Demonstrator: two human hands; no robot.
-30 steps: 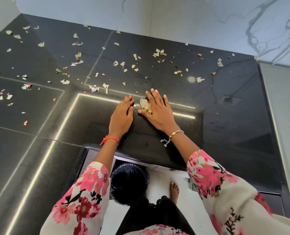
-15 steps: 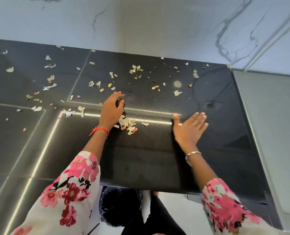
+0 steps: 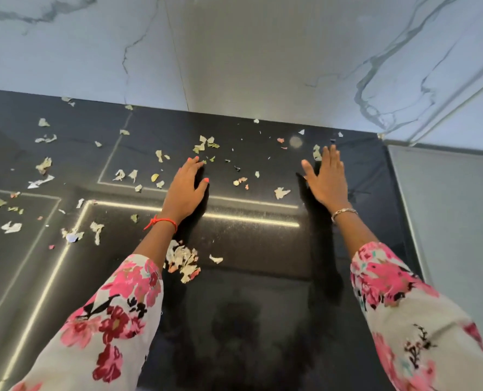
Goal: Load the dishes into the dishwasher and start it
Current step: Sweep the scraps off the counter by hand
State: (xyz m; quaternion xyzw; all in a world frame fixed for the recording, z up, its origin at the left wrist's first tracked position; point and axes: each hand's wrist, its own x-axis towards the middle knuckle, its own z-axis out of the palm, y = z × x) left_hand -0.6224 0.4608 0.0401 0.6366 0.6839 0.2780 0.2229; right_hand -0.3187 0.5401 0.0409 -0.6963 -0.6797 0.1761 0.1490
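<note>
Moved beyond the heap of torn pale paper scraps (image 3: 182, 261), left hand (image 3: 188, 190) and right hand (image 3: 326, 179) are held open and empty at the glossy black stone countertop (image 3: 262, 249). Scrap-clearing is judged in hand; an inward sweep is needed. Dishes, dishwasher: unseen.

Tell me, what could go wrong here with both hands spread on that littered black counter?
The left sleeve lies close to the pile of scraps and could drag it apart. A sweep by the left hand or right hand might push loose scraps off the countertop edge. The small bits far back by the wall could be missed.
</note>
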